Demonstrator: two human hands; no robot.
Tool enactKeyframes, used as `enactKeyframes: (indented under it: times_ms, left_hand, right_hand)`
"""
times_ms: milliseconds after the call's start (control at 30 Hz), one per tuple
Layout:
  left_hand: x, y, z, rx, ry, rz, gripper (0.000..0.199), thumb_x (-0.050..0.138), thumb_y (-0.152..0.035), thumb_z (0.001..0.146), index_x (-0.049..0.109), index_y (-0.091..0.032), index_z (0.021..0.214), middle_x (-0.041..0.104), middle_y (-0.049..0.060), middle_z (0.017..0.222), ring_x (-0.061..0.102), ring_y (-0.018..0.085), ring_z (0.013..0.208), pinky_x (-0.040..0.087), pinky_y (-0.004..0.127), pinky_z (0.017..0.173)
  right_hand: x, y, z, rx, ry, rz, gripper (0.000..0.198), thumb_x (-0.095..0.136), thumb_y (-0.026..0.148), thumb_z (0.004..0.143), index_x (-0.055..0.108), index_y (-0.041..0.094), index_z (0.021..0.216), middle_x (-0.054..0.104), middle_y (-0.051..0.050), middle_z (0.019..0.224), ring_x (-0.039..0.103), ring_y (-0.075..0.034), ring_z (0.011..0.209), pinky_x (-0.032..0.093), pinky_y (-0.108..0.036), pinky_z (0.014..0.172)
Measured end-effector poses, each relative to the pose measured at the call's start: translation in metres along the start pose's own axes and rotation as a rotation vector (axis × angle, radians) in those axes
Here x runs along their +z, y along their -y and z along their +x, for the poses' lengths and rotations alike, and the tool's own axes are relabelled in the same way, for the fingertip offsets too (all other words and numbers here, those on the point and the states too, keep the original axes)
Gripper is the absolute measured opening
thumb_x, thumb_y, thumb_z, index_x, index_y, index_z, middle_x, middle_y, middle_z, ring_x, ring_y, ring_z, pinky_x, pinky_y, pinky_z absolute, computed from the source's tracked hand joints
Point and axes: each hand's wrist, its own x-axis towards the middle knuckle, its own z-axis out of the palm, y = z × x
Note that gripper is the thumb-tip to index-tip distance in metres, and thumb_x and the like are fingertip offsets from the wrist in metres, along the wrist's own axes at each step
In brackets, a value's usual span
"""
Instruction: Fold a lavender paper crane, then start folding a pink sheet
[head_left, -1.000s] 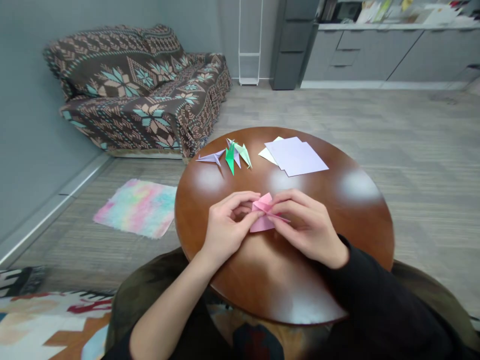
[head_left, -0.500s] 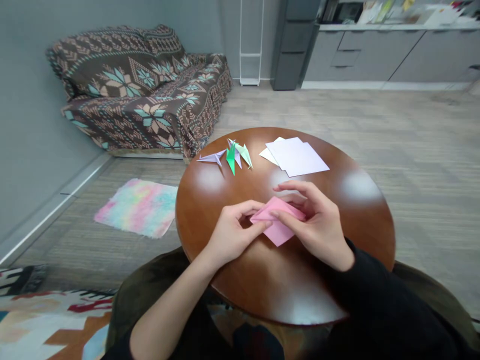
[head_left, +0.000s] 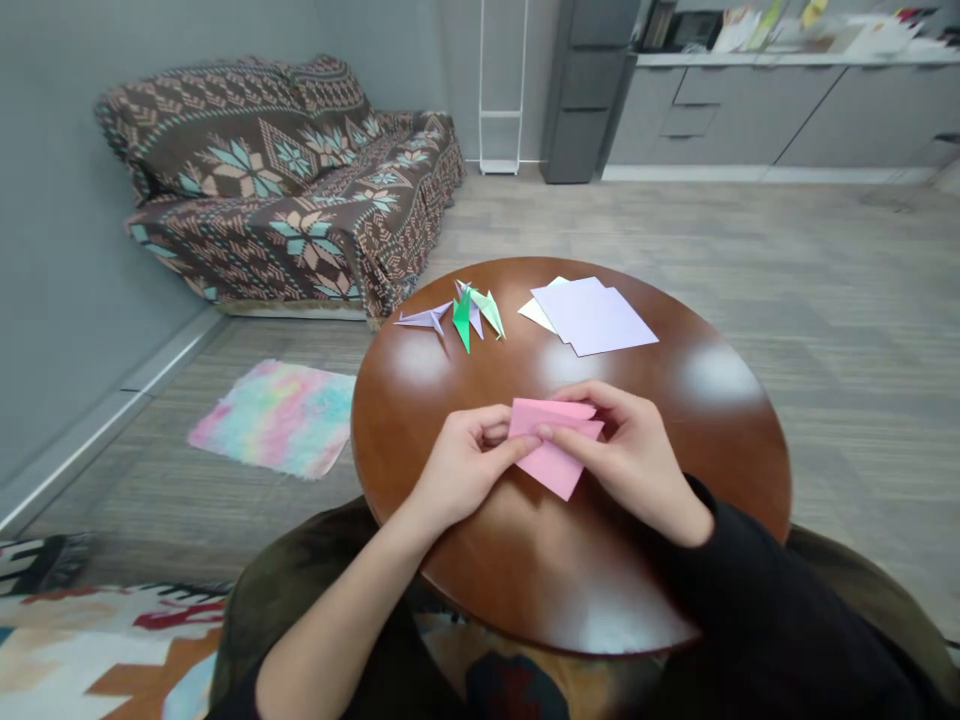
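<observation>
A folded pink sheet of origami paper [head_left: 556, 468] is held between both hands, above the near middle of the round table. My left hand [head_left: 466, 462] pinches its left edge, with the thumb on top and the fingers curled behind. From the right, my right hand [head_left: 634, 450] grips it, thumb pressed on the upper face close to the left thumb and fingers behind the far edge. The paper's layers stand slightly apart at its right side. Parts of the fingers of both hands are hidden behind the paper.
On the brown wooden table [head_left: 480, 560], folded paper cranes in purple and green [head_left: 462, 318] lie at the back left. Flat lilac sheets [head_left: 596, 318] over a pale yellow one lie at the back right. Beyond are a covered sofa [head_left: 300, 190] and a fluffy rug [head_left: 274, 415].
The pink paper has turned in my hands and now shows a squarer outline with its layers parted at right. My right index finger has come down from its raised position to the paper's far edge.
</observation>
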Motion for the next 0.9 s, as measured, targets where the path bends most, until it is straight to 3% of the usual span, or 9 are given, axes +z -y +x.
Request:
enactKeyframes:
  times_ms: [100, 300, 433, 567, 900]
  left_hand:
    - [-0.0002, 0.0002, 0.0006, 0.022, -0.064, -0.058, 0.033, 0.081, -0.035, 0.085, 0.078, -0.016, 0.112, 0.083, 0.009, 0.103, 0.079, 0.027, 0.096, 0.062, 0.037, 0.090]
    - [0.0013, -0.0017, -0.0003, -0.038, 0.000, -0.056, 0.038, 0.084, -0.034, 0.082, 0.077, -0.017, 0.115, 0.083, 0.008, 0.095, 0.080, 0.027, 0.090, 0.063, 0.036, 0.083]
    - [0.0021, -0.0011, -0.0019, -0.007, -0.041, 0.001, 0.034, 0.084, -0.035, 0.082, 0.079, -0.015, 0.108, 0.083, 0.008, 0.094, 0.079, 0.027, 0.089, 0.063, 0.035, 0.080]
    - [0.0017, 0.0003, -0.0037, 0.042, -0.097, 0.054, 0.028, 0.081, -0.036, 0.084, 0.080, -0.016, 0.104, 0.083, 0.007, 0.095, 0.078, 0.025, 0.086, 0.062, 0.034, 0.078]
    - [0.0012, -0.0017, -0.0039, 0.086, -0.117, 0.131, 0.018, 0.080, -0.031, 0.085, 0.084, -0.018, 0.098, 0.082, 0.003, 0.084, 0.075, 0.021, 0.074, 0.059, 0.029, 0.069]
  right_hand:
    - [0.0014, 0.0014, -0.0010, 0.018, -0.058, 0.098, 0.033, 0.087, 0.034, 0.080, 0.066, 0.023, 0.103, 0.078, -0.002, 0.088, 0.072, -0.020, 0.079, 0.059, -0.031, 0.071]
    - [0.0007, 0.0046, -0.0040, 0.015, -0.134, 0.073, 0.033, 0.088, 0.029, 0.078, 0.059, 0.024, 0.094, 0.075, -0.001, 0.082, 0.073, -0.019, 0.077, 0.058, -0.027, 0.064]
    - [-0.0007, 0.0071, -0.0046, 0.004, -0.083, 0.045, 0.027, 0.085, 0.030, 0.081, 0.065, 0.023, 0.099, 0.076, -0.002, 0.086, 0.074, -0.020, 0.080, 0.059, -0.029, 0.066]
    - [-0.0031, 0.0087, -0.0034, -0.003, -0.026, 0.050, 0.021, 0.084, 0.036, 0.084, 0.071, 0.022, 0.091, 0.075, -0.003, 0.086, 0.072, -0.020, 0.080, 0.060, -0.031, 0.071]
    - [-0.0048, 0.0095, -0.0020, 0.091, 0.039, 0.111, 0.019, 0.084, 0.037, 0.083, 0.077, 0.020, 0.085, 0.076, -0.002, 0.080, 0.070, -0.018, 0.070, 0.059, -0.029, 0.065]
